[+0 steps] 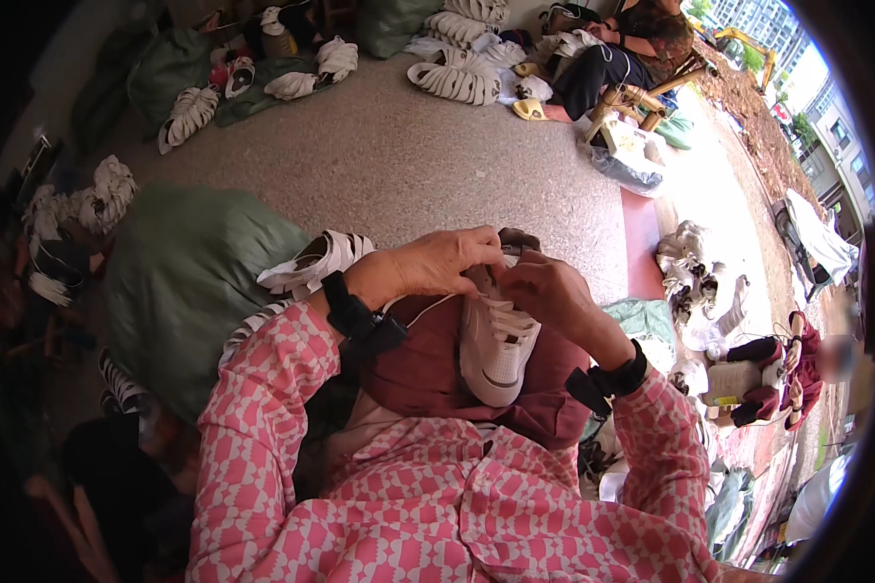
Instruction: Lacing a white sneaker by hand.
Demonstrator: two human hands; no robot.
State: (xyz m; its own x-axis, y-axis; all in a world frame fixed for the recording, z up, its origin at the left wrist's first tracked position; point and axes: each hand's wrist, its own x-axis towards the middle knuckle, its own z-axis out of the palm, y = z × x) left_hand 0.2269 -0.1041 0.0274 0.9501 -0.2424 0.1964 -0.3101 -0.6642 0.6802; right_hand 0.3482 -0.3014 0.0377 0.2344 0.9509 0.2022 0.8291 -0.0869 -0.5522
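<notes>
White shoe (496, 364) sat on the maroon-covered lap (408, 364), toe inward. Left hand (447, 262) and right hand (552, 291) curled at upper laces (505, 319); actual pinch couldn't be told. Likely light, soft-uppered, stiff-soled; best steadied by the sides.

1. I had a shoe (491, 364) on the lap (403, 364), left hand (442, 264) and right hand (552, 294) at its far end.
2. Left of the lap, I saw a sack (190, 282).
3. Far off, a person (608, 80) sat right of footwear (455, 84) on the floor (360, 160).
</notes>
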